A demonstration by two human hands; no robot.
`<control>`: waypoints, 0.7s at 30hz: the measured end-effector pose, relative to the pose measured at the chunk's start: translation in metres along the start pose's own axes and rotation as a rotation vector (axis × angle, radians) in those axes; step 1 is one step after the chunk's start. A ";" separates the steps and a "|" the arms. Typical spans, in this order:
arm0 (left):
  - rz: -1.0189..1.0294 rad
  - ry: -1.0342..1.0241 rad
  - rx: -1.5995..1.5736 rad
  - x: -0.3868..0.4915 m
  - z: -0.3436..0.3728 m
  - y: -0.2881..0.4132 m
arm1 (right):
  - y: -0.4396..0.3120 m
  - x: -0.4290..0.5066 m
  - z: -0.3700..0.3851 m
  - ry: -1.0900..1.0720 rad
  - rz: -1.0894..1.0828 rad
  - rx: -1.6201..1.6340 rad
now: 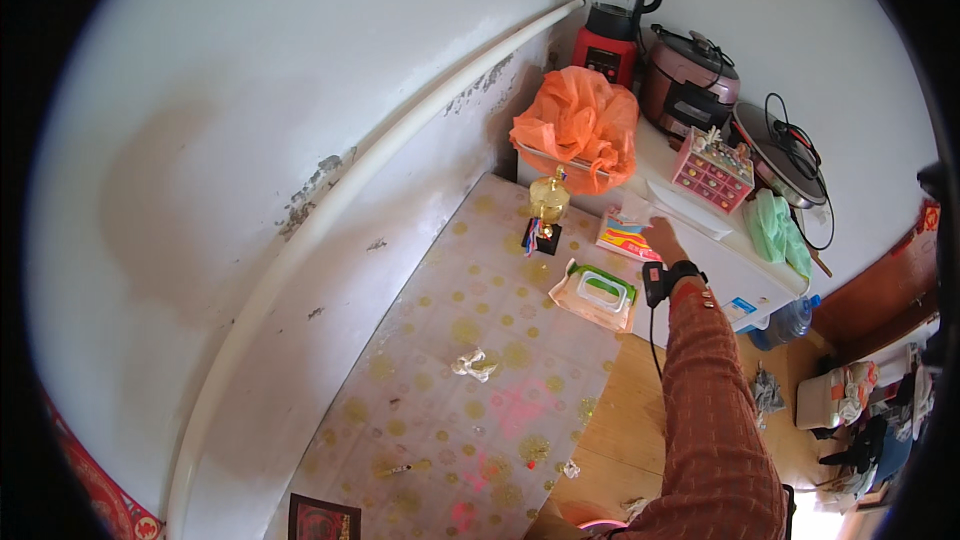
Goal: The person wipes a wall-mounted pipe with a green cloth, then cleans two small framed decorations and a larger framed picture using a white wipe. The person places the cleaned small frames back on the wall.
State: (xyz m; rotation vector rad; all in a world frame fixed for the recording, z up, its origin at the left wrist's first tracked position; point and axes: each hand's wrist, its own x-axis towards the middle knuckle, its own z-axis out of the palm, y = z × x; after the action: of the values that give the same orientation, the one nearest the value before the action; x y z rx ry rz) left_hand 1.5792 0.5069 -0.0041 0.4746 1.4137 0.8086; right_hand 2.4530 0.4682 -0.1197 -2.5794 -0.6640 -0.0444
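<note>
My right hand (664, 240) reaches to the right end of a tissue pack (625, 238) printed in yellow, red and blue. The fingers look curled at the pack, but their tips are too small to tell whether they grip it. A pale, thin sheet (637, 208) shows just above the pack. Nearer to me lies a wet-wipe pack (596, 295) with a white and green lid. A gold trophy cup (550, 202) on a black base, with a striped ribbon, stands left of the tissue pack. My left hand is out of view.
A patterned cover (435, 405) spans the table along the wall. On it lie crumpled tissue (474, 365) and a dark-framed item (324, 517). The white cabinet (720, 270) behind bears an orange plastic bag (581, 120), blender (606, 45), electric cooker (690, 79) and pink drawer box (714, 172).
</note>
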 end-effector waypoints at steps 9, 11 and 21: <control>0.024 0.140 -0.033 -0.008 0.020 0.004 | -0.036 0.016 -0.101 0.760 -0.080 0.118; 0.183 0.010 -0.079 -0.005 0.019 0.000 | -0.060 -0.009 -0.131 0.530 -0.084 -0.048; 0.351 -0.310 -0.049 -0.018 -0.032 0.019 | -0.298 -0.385 -0.121 -0.388 -0.179 1.017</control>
State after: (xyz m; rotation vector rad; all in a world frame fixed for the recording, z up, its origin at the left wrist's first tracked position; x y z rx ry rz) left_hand 1.5450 0.5007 0.0175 0.7884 1.0349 0.9996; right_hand 1.9853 0.4710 0.0620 -1.5448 -0.7800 0.5925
